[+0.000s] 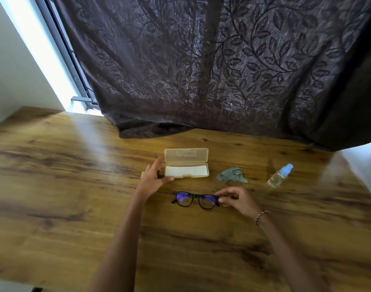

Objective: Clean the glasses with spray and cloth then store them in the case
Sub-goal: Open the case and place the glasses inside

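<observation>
Black-framed glasses [194, 200] with bluish lenses lie on the wooden table in front of me. My right hand [237, 199] pinches their right end between thumb and fingers. A translucent beige case [186, 163] stands open behind the glasses, lid up, with a pale lining inside. My left hand [154, 178] touches the case's left end, thumb at its front corner and fingers at the lid. A crumpled grey-green cloth [232, 175] lies right of the case. Further right, a small clear spray bottle [279, 175] with a blue cap stands on the table.
The wooden table [75, 197] stretches wide on both sides. A dark leaf-patterned curtain [201, 70] hangs behind and drapes onto the table's far edge. A bright window gap [53, 60] shows at the left. A beaded bracelet [262, 216] circles my right wrist.
</observation>
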Demonstrator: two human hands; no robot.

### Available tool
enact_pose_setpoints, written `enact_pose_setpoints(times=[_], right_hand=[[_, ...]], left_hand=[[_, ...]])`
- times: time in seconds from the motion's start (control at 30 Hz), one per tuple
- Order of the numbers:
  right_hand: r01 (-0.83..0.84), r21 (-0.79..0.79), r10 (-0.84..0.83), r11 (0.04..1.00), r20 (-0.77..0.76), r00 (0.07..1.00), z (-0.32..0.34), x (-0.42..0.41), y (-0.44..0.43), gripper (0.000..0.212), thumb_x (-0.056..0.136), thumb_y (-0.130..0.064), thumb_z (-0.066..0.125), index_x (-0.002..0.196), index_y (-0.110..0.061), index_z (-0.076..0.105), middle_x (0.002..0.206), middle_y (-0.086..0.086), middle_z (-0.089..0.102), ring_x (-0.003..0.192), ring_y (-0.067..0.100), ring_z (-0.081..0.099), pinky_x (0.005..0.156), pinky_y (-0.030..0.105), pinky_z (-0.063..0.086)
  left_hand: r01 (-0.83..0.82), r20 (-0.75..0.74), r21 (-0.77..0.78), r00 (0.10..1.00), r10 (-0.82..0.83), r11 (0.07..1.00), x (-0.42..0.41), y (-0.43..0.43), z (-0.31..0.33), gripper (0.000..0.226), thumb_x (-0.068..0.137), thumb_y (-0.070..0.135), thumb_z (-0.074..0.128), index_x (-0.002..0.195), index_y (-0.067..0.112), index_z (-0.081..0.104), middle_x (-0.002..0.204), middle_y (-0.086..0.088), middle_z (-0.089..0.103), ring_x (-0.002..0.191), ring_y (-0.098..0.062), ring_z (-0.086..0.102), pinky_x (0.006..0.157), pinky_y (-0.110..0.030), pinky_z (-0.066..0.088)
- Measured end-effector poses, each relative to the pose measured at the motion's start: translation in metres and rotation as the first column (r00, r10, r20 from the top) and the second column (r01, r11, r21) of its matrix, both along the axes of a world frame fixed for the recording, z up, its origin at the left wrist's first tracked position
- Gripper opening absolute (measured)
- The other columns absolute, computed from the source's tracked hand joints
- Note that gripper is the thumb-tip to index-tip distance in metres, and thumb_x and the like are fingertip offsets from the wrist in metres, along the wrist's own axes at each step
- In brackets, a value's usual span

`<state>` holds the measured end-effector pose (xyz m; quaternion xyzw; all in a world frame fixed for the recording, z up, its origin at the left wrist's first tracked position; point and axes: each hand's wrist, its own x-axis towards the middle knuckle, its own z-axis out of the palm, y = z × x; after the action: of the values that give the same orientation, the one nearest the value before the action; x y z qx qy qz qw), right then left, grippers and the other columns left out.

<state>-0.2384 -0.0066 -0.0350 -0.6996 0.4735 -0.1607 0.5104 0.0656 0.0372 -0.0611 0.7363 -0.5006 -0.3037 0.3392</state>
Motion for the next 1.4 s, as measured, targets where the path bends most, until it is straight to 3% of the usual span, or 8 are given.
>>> enact_pose_setpoints(times=[0.37, 0.7, 0.87, 1.13, 1.3, 1.4], right_hand=[[0.0, -0.026, 0.0, 1.0, 0.01, 1.0, 0.003, 0.003, 0.005, 0.02, 0.084, -0.007, 0.068, 0.091, -0.025, 0.07, 0.094, -0.002, 0.071, 0.082, 0.011, 0.07, 0.072, 0.023, 0.058], [0.085, 0.077, -0.095, 0.993, 0.13, 0.987, -0.003, 0.007, 0.008, 0.011, 0.089, -0.007, 0.062, 0.097, -0.016, 0.062, 0.097, 0.004, 0.068, 0.089, 0.014, 0.068, 0.076, 0.026, 0.057], [0.153, 0.143, -0.185, 0.978, 0.255, 0.949, 0.0, 0.01, 0.011, 0.019, 0.089, -0.001, 0.06, 0.098, -0.015, 0.069, 0.103, 0.009, 0.067, 0.096, 0.019, 0.067, 0.079, 0.029, 0.058], [0.232, 0.339, -0.366, 0.912, 0.416, 0.832, 0.013, 0.012, 0.007, 0.019, 0.086, 0.002, 0.061, 0.088, -0.012, 0.075, 0.102, 0.011, 0.072, 0.092, 0.021, 0.071, 0.069, 0.023, 0.058], [0.227, 0.292, -0.347, 0.929, 0.475, 0.809, 0.034, 0.033, -0.017, 0.016, 0.088, 0.0, 0.061, 0.091, -0.01, 0.073, 0.097, 0.007, 0.073, 0.089, 0.018, 0.071, 0.068, 0.02, 0.057], [0.245, 0.279, -0.351, 0.929, 0.446, 0.823, 0.042, 0.053, -0.032, 0.013, 0.089, 0.002, 0.06, 0.095, -0.003, 0.07, 0.1, 0.013, 0.071, 0.09, 0.021, 0.07, 0.07, 0.023, 0.059]], left_hand=[[0.0, 0.014, -0.024, 1.0, 0.0, 1.0, 0.002, -0.001, -0.006, 0.085, 0.074, 0.04, 0.075, 0.143, 0.038, 0.025, 0.139, 0.0, 0.047, 0.132, -0.025, 0.035, 0.111, -0.052, 0.025], [-0.012, 0.024, 0.003, 1.0, 0.012, 1.0, 0.005, -0.002, -0.01, 0.086, 0.071, 0.048, 0.075, 0.141, 0.044, 0.025, 0.138, -0.002, 0.047, 0.132, -0.026, 0.035, 0.109, -0.05, 0.026], [-0.013, 0.012, 0.023, 1.0, 0.013, 1.0, 0.005, -0.003, -0.011, 0.086, 0.072, 0.048, 0.074, 0.141, 0.047, 0.022, 0.143, -0.003, 0.042, 0.137, -0.03, 0.027, 0.111, -0.054, 0.023], [-0.003, 0.015, 0.001, 1.0, 0.003, 1.0, 0.004, -0.001, -0.007, 0.084, 0.075, 0.041, 0.074, 0.142, 0.042, 0.024, 0.142, -0.003, 0.044, 0.135, -0.03, 0.03, 0.111, -0.054, 0.025], [0.01, 0.029, -0.032, 1.0, -0.009, 0.999, 0.004, 0.0, -0.005, 0.085, 0.074, 0.038, 0.076, 0.143, 0.039, 0.026, 0.135, 0.0, 0.052, 0.132, -0.025, 0.036, 0.11, -0.05, 0.026], [0.018, 0.022, -0.036, 1.0, -0.018, 0.999, 0.003, 0.001, -0.005, 0.085, 0.075, 0.038, 0.076, 0.143, 0.04, 0.025, 0.136, 0.002, 0.05, 0.13, -0.023, 0.035, 0.108, -0.046, 0.023]])
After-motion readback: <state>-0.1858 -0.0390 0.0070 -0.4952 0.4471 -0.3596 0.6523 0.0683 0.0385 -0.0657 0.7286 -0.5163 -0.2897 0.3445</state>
